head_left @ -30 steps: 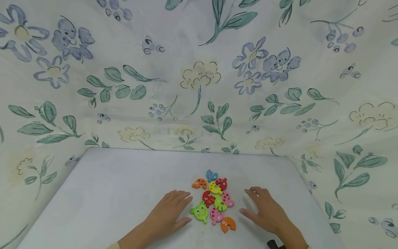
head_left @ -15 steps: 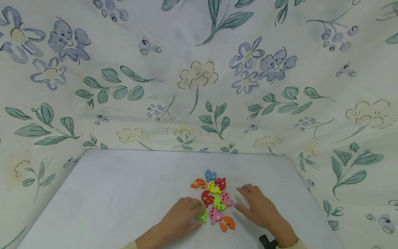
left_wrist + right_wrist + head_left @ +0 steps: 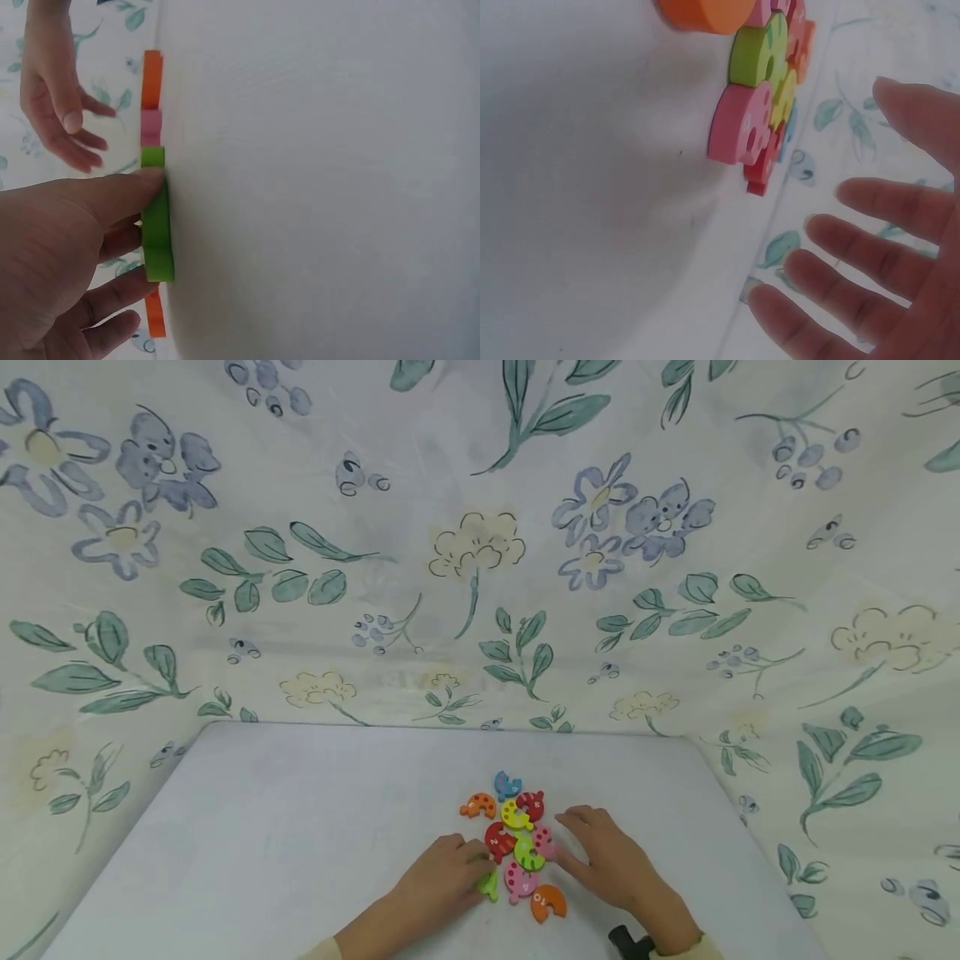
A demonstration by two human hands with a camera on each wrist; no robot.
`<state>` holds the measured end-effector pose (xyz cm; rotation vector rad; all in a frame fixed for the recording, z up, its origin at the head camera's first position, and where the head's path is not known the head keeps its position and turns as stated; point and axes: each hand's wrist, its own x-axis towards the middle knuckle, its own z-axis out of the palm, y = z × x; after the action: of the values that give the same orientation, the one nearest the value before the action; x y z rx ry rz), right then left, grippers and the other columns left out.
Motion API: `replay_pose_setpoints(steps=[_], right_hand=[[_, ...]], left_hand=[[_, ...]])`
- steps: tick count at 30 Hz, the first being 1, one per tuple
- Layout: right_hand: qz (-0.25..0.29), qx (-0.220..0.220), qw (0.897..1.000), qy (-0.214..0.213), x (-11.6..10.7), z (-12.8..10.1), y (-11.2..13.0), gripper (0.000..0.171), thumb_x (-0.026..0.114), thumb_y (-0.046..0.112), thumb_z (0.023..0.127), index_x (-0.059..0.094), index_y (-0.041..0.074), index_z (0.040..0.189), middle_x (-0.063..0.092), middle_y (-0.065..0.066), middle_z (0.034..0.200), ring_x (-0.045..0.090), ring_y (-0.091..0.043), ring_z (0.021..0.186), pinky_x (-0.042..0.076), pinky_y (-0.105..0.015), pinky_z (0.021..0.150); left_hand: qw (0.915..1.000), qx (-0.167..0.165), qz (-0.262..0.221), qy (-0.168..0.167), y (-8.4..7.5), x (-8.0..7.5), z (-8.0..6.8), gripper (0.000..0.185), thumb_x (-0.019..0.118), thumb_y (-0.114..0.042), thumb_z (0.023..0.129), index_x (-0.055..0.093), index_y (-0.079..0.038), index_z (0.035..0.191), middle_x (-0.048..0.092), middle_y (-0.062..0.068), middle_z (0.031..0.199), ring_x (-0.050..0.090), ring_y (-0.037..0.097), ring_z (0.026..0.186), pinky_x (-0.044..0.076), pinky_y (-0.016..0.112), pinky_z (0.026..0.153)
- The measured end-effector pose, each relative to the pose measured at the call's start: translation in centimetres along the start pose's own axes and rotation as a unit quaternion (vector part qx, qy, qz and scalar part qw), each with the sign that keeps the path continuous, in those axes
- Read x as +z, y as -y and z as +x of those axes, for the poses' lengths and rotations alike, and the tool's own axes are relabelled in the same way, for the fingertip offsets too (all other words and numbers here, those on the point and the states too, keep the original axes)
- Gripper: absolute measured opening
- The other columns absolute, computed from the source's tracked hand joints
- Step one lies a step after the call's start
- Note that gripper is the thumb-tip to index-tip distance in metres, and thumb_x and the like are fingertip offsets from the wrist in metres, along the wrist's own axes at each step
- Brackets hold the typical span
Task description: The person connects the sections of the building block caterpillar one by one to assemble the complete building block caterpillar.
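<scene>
The left hand (image 3: pixel 442 881) is pinching the green frog piece (image 3: pixel 156 225) — lying on the white table (image 3: pixel 300 827) at the pile's near-left edge — while the right hand (image 3: pixel 611 864), fingers spread, is hovering beside the pink piece (image 3: pixel 739 124).

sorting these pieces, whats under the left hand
The green piece: the left hand pinches it between thumb and fingers. Only its near edge shows in the head view; the rest is covered by the hand.
</scene>
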<state>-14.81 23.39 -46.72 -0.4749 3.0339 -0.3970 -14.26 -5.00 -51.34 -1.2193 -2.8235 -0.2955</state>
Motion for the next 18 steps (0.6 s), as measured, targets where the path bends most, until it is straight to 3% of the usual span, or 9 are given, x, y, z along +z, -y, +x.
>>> replay_pose_setpoints(steps=[5, 13, 18], right_hand=[[0.013, 0.0, 1.0, -0.006, 0.1, 0.0, 0.3, 0.054, 0.078, 0.042, 0.094, 0.067, 0.012, 0.137, 0.063, -0.008, 0.136, 0.057, -0.027, 0.125, 0.055, -0.05, 0.101], [0.024, -0.016, 0.999, 0.022, 0.6, 0.2, 0.8, 0.055, 0.078, 0.041, 0.094, 0.065, 0.013, 0.139, 0.063, -0.006, 0.134, 0.058, -0.025, 0.123, 0.056, -0.047, 0.1], [0.02, -0.036, 0.999, 0.022, 0.8, 0.6, 1.3, 0.055, 0.077, 0.042, 0.095, 0.065, 0.012, 0.139, 0.064, -0.006, 0.133, 0.059, -0.024, 0.12, 0.057, -0.046, 0.099]], left_hand=[[0.9994, -0.029, -0.016, 0.012, 0.5, -0.6, -0.4, 0.034, 0.085, -0.037, 0.089, 0.077, -0.021, 0.117, 0.064, -0.008, 0.115, 0.054, 0.01, 0.099, 0.052, 0.028, 0.091], [0.9928, -0.074, -0.082, 0.045, 2.7, -0.9, -2.1, 0.042, 0.086, -0.033, 0.088, 0.075, -0.019, 0.126, 0.062, -0.008, 0.122, 0.053, 0.009, 0.1, 0.054, 0.026, 0.087], [0.9882, -0.099, -0.115, 0.021, 4.7, -1.0, -4.2, 0.039, 0.087, -0.03, 0.086, 0.078, -0.017, 0.122, 0.061, -0.01, 0.12, 0.053, 0.009, 0.1, 0.055, 0.028, 0.086]])
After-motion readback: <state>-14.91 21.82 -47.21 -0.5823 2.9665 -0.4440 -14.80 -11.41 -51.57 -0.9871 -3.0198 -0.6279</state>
